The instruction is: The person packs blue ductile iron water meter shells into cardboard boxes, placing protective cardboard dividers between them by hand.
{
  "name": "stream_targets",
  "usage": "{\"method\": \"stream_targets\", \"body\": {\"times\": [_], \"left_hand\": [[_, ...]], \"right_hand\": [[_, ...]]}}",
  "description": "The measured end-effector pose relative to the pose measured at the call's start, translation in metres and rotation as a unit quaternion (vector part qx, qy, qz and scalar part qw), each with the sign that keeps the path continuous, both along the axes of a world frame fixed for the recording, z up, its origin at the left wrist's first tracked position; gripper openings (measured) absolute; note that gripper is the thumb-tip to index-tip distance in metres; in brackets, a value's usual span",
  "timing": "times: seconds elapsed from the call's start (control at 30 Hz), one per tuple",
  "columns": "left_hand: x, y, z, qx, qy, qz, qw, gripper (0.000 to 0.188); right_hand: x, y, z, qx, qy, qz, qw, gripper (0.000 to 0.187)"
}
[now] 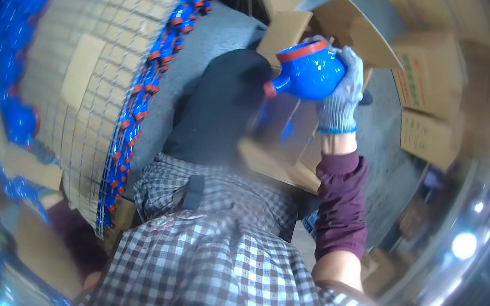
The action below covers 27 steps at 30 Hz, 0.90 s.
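My right hand, in a grey-white knitted glove with a blue cuff, is closed round the side of a glossy blue pot. The pot has an orange-red rim and a short side spout with an orange-red tip; it is held tilted above an open cardboard box. Far to the left, my left hand is mostly hidden behind a strip of cardboard. Another blue pot with an orange rim is close to it. The left fingers cannot be made out.
A wire-mesh cage lined with cardboard stands at my left, with many blue and orange pots along its side. Open cardboard boxes stand ahead and to the right on the grey floor. My dark-clad leg is between cage and box.
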State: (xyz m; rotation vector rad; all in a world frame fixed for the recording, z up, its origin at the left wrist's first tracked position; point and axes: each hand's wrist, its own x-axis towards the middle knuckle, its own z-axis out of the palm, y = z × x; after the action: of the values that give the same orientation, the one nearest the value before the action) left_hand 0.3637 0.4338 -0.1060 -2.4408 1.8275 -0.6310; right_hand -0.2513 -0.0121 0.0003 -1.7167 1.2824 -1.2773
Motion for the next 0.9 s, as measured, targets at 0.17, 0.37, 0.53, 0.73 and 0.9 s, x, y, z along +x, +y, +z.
{"method": "stream_targets", "body": {"times": [0.17,0.37,0.53,0.73,0.9], "left_hand": [[-0.087,-0.086,0.036,-0.03,0.151,-0.111,0.982,0.031],[-0.208,-0.143,0.092,-0.036,0.299,-0.163,0.94,0.031],[-0.316,-0.235,0.103,-0.047,0.43,-0.174,0.884,0.031],[-0.402,-0.331,0.126,0.011,0.53,-0.324,0.784,0.024],[-0.467,-0.365,0.141,0.048,0.508,-0.426,0.747,0.018]], "right_hand": [[-0.034,-0.035,-0.04,0.07,0.218,-0.197,0.953,0.036],[-0.013,-0.056,-0.13,0.297,0.337,-0.162,0.879,0.044],[0.0,-0.06,-0.18,0.399,0.425,-0.021,0.812,0.05],[-0.026,-0.041,-0.12,0.264,-0.024,0.047,0.963,0.036],[-0.054,0.008,0.009,0.196,-0.291,0.034,0.936,0.034]]}}
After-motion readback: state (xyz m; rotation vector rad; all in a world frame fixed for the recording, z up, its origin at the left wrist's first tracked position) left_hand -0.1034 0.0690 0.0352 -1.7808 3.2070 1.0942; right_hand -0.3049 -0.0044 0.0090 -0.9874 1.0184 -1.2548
